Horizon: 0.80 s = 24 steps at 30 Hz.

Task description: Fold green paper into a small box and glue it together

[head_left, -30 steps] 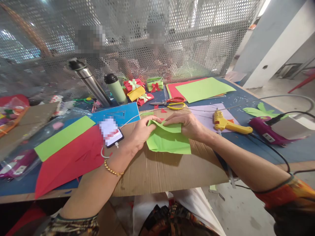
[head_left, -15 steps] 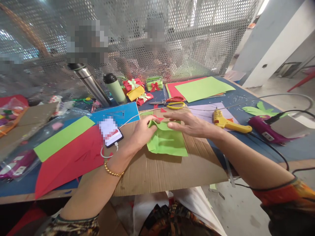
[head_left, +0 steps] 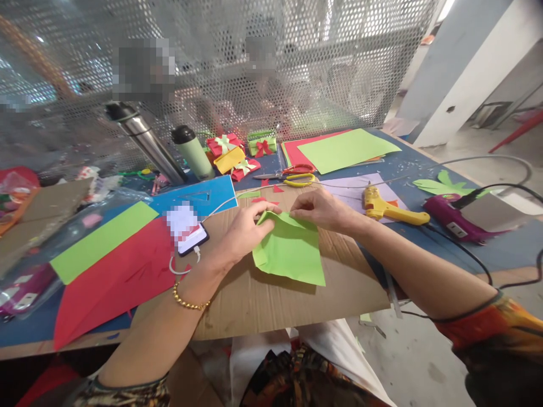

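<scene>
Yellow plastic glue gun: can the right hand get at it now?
Probably yes: the yellow plastic glue gun lies close by, its handle uncovered, though the right hand would first have to leave the creased green paper.

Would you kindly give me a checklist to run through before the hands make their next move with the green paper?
1. Left hand has hold of the green paper: ok, thumb over its upper left part.
2. Right hand is at the paper: ok, fingertips at its upper edge.
3. Paper smooth: not ok, it is creased and bent at the left.
4. Cardboard below the paper: ok.
5. Glue gun apart from the paper: ok, off to the right.
6. Glue gun hot: cannot tell.
</scene>
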Available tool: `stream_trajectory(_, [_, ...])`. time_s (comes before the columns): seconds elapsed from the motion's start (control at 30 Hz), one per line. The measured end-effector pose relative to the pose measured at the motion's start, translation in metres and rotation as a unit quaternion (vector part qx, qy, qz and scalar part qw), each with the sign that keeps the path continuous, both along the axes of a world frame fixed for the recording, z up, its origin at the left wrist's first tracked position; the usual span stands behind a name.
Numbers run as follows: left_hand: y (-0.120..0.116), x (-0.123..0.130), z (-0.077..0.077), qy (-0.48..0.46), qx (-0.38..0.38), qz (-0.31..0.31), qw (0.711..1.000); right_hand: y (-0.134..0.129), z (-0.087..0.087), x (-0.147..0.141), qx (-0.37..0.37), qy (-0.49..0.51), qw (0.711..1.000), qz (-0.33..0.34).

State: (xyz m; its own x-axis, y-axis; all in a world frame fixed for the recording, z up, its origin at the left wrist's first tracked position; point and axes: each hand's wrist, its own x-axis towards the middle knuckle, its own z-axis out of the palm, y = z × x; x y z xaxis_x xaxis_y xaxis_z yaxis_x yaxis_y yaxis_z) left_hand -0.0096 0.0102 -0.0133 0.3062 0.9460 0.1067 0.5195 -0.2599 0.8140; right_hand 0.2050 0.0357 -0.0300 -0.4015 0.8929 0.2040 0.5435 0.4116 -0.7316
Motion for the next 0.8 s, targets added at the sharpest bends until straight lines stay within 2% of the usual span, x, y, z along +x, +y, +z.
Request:
stream_trajectory(0.23, [-0.007,-0.006,0.012,-0.017,-0.101,-0.052,0.993,0.001,-0.005,0.0,-0.012,-0.011,1.0,0.011])
stream_trajectory(0.33, [-0.007,-0.008,0.015,-0.072,-0.141,-0.064,0.985,-0.001,-0.003,0.0,-0.025,0.009,0.998,0.051])
stream_trajectory(0.43, [-0.004,-0.009,0.016,-0.109,-0.216,-0.057,0.969,-0.005,0.001,-0.001,-0.07,0.033,0.99,0.118])
stream_trajectory(0.53, [-0.001,-0.009,0.016,-0.063,-0.23,-0.08,0.968,-0.01,0.005,-0.002,-0.104,0.03,0.98,0.168])
stream_trajectory(0.63, [-0.001,-0.007,0.014,0.017,-0.224,-0.13,0.966,-0.015,0.008,-0.004,-0.1,0.016,0.974,0.203])
stream_trajectory(0.8, [-0.003,-0.005,0.01,0.037,-0.25,-0.162,0.954,-0.019,0.008,-0.006,-0.102,0.0,0.971,0.218])
